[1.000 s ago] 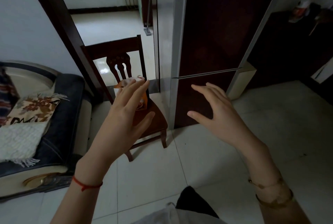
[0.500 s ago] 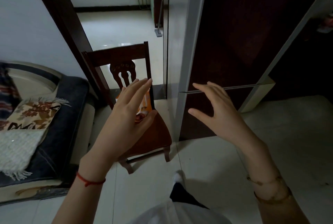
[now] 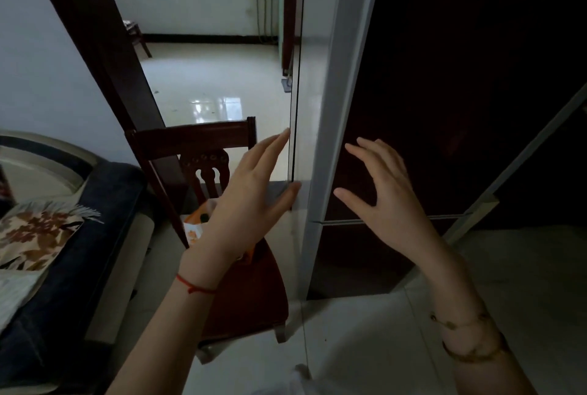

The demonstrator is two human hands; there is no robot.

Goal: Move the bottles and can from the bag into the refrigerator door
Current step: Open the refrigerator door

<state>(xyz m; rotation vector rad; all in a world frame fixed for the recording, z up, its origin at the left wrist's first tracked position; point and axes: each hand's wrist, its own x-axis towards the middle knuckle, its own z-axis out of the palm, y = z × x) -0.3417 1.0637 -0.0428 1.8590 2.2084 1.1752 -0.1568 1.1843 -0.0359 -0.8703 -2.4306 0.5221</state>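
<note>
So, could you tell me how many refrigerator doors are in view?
2: the upper door, just beyond the right hand, and the lower door directly beneath it. Another may lie above the picture's edge.

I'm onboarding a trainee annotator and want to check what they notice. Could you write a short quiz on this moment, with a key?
1. True or false: the refrigerator door stands open.
2. The bag sits on: A) a table, B) the chair, C) a shelf.
3. Fill in: the left hand and the right hand, fingers spread, are holding ____.

Key: 1 false, both dark doors are shut; 2 B; 3 nothing.
</note>
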